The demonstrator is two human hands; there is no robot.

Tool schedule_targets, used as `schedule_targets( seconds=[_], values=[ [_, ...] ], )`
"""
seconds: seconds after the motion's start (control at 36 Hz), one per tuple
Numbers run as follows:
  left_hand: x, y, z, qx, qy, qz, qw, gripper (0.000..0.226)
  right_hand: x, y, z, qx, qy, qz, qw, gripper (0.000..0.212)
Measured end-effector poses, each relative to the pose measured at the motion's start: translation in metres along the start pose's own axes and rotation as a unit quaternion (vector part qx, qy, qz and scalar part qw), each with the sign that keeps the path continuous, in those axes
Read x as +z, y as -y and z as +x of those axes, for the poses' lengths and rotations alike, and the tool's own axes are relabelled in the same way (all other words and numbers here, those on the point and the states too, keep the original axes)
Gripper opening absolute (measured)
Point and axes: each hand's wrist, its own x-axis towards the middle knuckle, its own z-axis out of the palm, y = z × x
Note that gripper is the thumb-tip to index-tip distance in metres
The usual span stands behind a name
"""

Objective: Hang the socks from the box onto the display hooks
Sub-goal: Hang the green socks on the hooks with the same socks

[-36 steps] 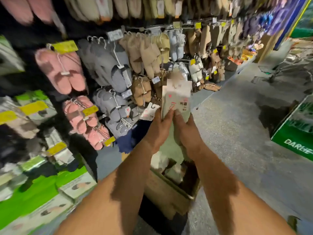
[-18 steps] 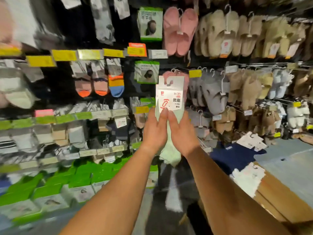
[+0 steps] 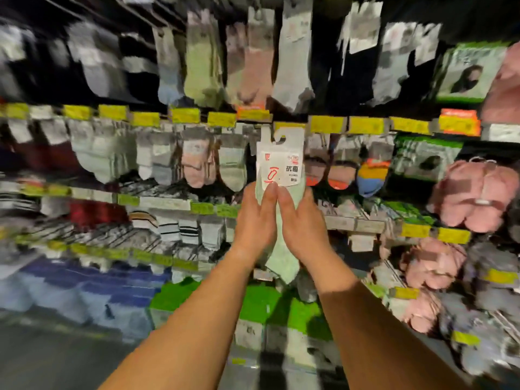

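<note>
The sock pack (image 3: 280, 167) (box gone from view) now faces the sock rows.

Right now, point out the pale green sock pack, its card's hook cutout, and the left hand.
pale green sock pack (image 3: 284, 260), head view, on the sock fabric below the hands.
hook cutout (image 3: 279, 138), head view, on the card's top notch.
left hand (image 3: 257, 220), head view, on the back of the hand.

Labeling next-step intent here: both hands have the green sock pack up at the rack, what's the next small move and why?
Probably ease the sock pack forward so its hanger cutout slips over a hook. Left hand and right hand grip it upright just below the yellow price tags; the hook itself is too blurred to see.
</note>
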Motion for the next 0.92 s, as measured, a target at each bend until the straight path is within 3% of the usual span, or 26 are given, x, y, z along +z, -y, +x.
schedule_targets(
  seconds=[0.08, 0.19, 0.28, 0.36, 0.47, 0.53, 0.64, 0.75, 0.92],
  values=[
    [-0.028, 0.019, 0.036, 0.018, -0.02, -0.008, 1.0, 0.036, 0.039, 0.009, 0.027, -0.009, 0.004, -0.005, 1.0, 0.055],
    [-0.063, 0.042, 0.088, 0.041, 0.001, -0.012, 0.999, 0.046, 0.085, 0.022, 0.068, -0.021, -0.002, 0.023, 0.999, 0.052],
    [-0.094, 0.049, 0.121, 0.027, 0.031, -0.077, 0.996, 0.046, 0.115, 0.037, 0.096, -0.038, -0.001, 0.028, 0.999, 0.051],
    [-0.124, 0.057, 0.151, 0.004, 0.075, -0.139, 0.987, 0.027, 0.146, 0.053, 0.118, -0.055, -0.002, 0.033, 0.998, 0.048],
    [-0.154, 0.069, 0.189, 0.026, 0.066, -0.091, 0.993, 0.025, 0.187, 0.071, 0.143, -0.064, -0.012, 0.03, 0.997, 0.048],
    [-0.168, 0.076, 0.208, 0.057, 0.056, -0.096, 0.992, 0.025, 0.208, 0.08, 0.155, -0.059, -0.032, 0.008, 0.998, 0.052],
    [-0.202, 0.093, 0.24, 0.08, 0.073, -0.12, 0.987, 0.031, 0.252, 0.097, 0.169, -0.058, -0.103, 0.015, 0.993, 0.037],
    [-0.234, 0.111, 0.272, 0.084, 0.096, -0.122, 0.984, 0.032, 0.295, 0.111, 0.176, -0.084, -0.209, -0.019, 0.974, 0.037],
    [-0.275, 0.118, 0.313, 0.04, 0.156, -0.13, 0.978, 0.032, 0.332, 0.137, 0.196, -0.041, -0.196, 0.069, 0.977, 0.02]
  ],
)
